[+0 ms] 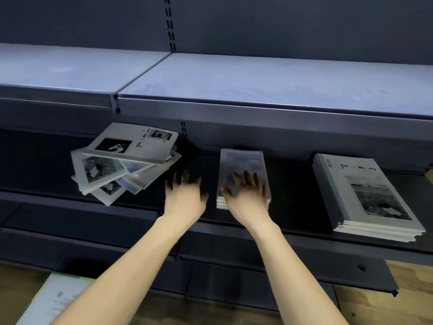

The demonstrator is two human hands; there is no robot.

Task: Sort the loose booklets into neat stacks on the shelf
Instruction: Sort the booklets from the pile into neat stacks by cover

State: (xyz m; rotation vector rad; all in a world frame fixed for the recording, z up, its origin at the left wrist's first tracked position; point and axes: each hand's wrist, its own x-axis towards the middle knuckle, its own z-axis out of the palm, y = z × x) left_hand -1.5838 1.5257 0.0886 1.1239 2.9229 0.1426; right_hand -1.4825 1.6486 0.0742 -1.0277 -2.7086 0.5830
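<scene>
While both arms reach forward over the dark shelf (293,207), the work sits at three spots along it. Largest is the squared-up stack of grey booklets (367,195), well off to the right of the right hand, its long axis running away from the person and slightly angled; its top cover reads "Tim… Me…ory", with some letters lost to glare. Next comes the loose pile (121,160), up and to the left of the left hand, booklets fanned at different angles and overlapping, the top one tilted with the same partly readable "Tim… Me…ory" along its side. Smaller is the narrow stack (242,165) directly under the right hand, long axis pointing away from the person, cover showing a cloudy picture with no legible writing.

The right hand (248,193) rests on the near end of this narrow stack, fingers spread and fairly straight, seemingly pressing or squaring it. The left hand (185,195) hovers just beside that stack on its left, fingers spread wide and holding nothing; motion blur hides whether it touches the shelf.

Judging by position, the left hand is the nearer to the loose pile, so the next pick probably falls to it, reaching up and leftward.
</scene>
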